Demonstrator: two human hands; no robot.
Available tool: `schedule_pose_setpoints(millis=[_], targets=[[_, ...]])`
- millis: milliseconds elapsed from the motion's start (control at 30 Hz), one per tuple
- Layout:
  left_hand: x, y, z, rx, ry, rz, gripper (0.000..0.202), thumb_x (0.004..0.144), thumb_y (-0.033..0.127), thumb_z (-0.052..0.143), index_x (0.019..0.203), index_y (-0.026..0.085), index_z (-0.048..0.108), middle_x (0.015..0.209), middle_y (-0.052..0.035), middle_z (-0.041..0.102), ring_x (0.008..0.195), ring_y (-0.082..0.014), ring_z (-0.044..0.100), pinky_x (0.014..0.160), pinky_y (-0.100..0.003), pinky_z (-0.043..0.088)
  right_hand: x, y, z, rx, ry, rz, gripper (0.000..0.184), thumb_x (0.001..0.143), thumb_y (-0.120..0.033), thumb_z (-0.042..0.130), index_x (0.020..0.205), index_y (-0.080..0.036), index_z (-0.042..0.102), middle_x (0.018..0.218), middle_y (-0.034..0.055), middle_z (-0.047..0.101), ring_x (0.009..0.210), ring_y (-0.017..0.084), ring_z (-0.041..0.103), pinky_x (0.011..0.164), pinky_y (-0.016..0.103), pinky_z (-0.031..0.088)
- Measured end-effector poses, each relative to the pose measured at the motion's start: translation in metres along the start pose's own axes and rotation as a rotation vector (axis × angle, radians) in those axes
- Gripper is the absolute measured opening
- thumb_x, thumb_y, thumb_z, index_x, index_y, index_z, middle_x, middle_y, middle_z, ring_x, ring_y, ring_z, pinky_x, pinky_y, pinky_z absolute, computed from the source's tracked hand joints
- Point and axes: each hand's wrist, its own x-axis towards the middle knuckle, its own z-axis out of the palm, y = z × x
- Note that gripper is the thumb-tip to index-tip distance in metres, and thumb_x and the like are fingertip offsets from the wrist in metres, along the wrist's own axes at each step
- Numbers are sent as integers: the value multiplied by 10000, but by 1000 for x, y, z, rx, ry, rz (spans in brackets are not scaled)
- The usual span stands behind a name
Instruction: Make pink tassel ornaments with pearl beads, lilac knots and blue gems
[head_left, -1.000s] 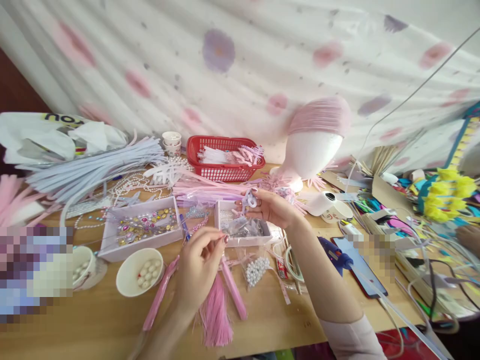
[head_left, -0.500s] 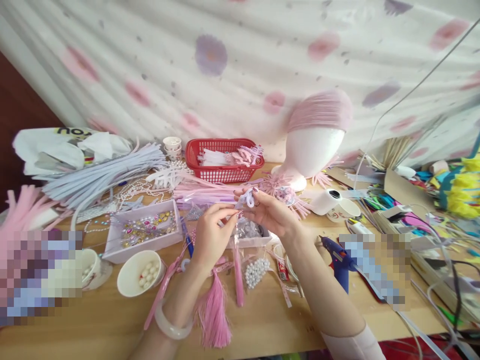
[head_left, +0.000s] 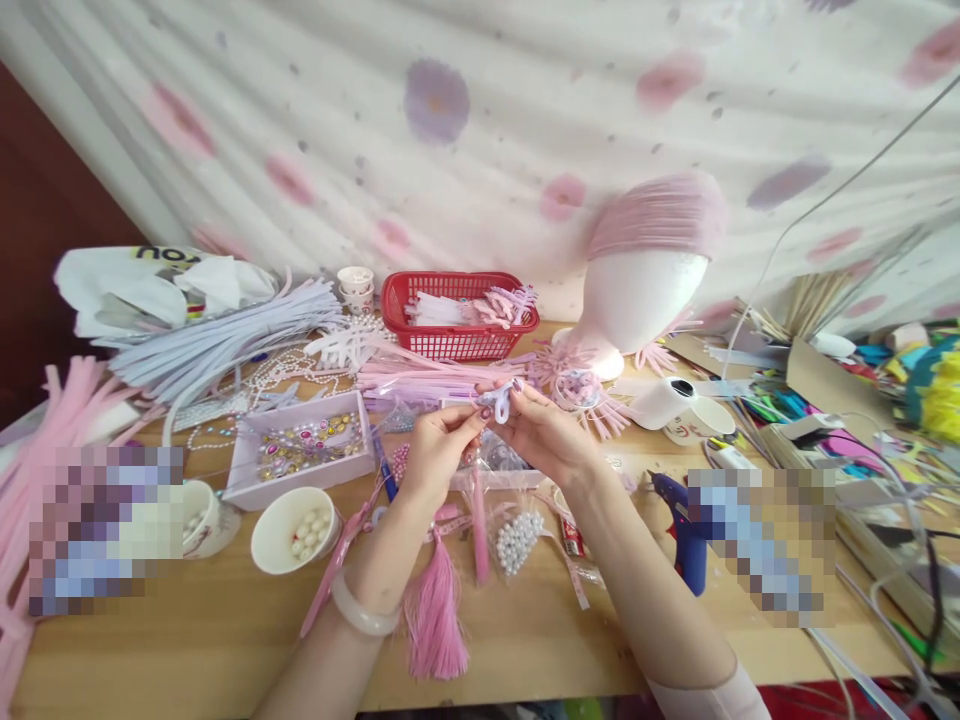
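Above the middle of the table, a small pale-lavender pipe cleaner piece [head_left: 504, 402], bent into loops, is pinched between my two hands. My left hand [head_left: 439, 450], with a white bangle on its wrist, closes thumb and forefinger on the piece's left end. The fingertips of my right hand [head_left: 555, 435] grip its upper right side. Just below them lie a white tray of clear-wrapped bits [head_left: 510, 480], a bag of pearl beads [head_left: 519, 542] and a pink tassel [head_left: 437, 610]. Fingers partly cover the piece, so its full shape is hidden.
A red basket [head_left: 461, 345] and a white head form [head_left: 637, 300] stand at the back. Left are a box of gems [head_left: 300, 480], a cup of beads [head_left: 281, 530] and pipe cleaner bundles [head_left: 225, 335]. A blue glue gun [head_left: 686, 540] and cables lie right.
My left thumb and fingers have risen a little and now meet the pipe cleaner piece beside my right fingertips. The view has turned slightly left, so the scene sits farther right.
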Motion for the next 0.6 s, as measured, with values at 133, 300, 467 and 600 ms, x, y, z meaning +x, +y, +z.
schedule_pose_setpoints(millis=[133,300,467,600], targets=[[2,0,-11,123,39,31,242,676,386,775,716,147,764,481,32,583,428,-100,489,447,-213,333,-12,-26,-8,-52,192,-203,196,829,-450,661,931,-293,605,1114,39,678,1089,231,617,922,390,509],[8,3,-20,264,45,78,92,682,246,775,738,174,789,745,-50,781,541,-164,665,606,-267,486,-76,-61,-20,-263,368,-435,209,953,-457,522,892,-306,652,962,71,650,1021,277,628,843,424,522],[8,9,-20,295,48,153,177,679,305,796,784,163,796,867,-79,806,765,-209,713,745,-302,529,-134,-35,-11,-409,188,-161,310,955,-487,550,808,-245,675,768,68,647,683,236,617,621,366,491],[-6,26,-22,282,37,211,176,712,306,765,794,152,787,783,-67,794,772,-214,730,776,-321,556,-150,4,-6,-445,1,47,396,971,-562,499,782,-228,596,703,35,635,663,203,626,654,330,502]])
